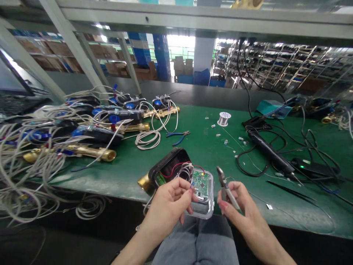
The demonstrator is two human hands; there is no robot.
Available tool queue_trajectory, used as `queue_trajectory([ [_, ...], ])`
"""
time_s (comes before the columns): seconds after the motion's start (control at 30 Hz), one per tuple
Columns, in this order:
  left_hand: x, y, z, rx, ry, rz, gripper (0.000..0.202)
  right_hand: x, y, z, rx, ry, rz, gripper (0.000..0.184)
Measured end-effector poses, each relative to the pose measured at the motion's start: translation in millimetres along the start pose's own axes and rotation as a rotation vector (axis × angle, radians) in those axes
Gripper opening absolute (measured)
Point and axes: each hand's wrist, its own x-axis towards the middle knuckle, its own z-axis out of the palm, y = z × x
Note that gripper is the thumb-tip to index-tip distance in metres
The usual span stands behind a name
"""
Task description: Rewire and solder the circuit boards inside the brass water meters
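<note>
In my right hand [239,206] is a pair of cutting pliers [228,193], jaws pointing up and away from me. My left hand [173,198] is closed in a pinch over the near edge of a circuit board [203,184]; what its fingertips hold, if anything, is too small to make out. The board sits in a clear plastic cover [211,206]. Red and grey wires [184,170] run from it to an open black housing [165,165], mounted on a brass fitting [145,183] at the bench edge. My left fingers hide part of the board and wires.
Brass meters with coiled white cables [79,143] crowd the left side. Blue-handled pliers [178,137] and a solder spool [224,119] lie beyond the housing. At right are a black soldering tool [270,152], tweezers [289,190] and tangled black cables.
</note>
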Motion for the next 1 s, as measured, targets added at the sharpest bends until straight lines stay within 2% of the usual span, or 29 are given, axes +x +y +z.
queue_trajectory([
  [0.1, 2.2, -3.0, 0.4, -0.057, -0.017, 0.004, 0.03, -5.0, 1.7, 8.4, -0.21, 0.018, -0.085, 0.047],
  [0.3, 5.5, -6.5, 1.7, -0.237, -0.014, 0.029, 0.037, 1.2, 3.2, 23.4, -0.476, 0.009, -0.251, 0.028],
  [0.47, 5.6, -5.8, 0.1, -0.226, -0.014, 0.047, 0.037, 7.5, 4.1, 32.4, -0.612, 0.065, -0.314, 0.022],
  [0.67, 1.9, -8.3, -2.3, -0.135, -0.012, 0.047, 0.036, 9.2, -0.6, 36.2, -0.625, 0.039, -0.317, 0.025],
  [1.0, 3.0, -12.6, -2.3, -0.144, -0.027, 0.133, 0.03, 12.6, -6.6, 43.4, -0.521, -0.045, -0.267, 0.023],
])
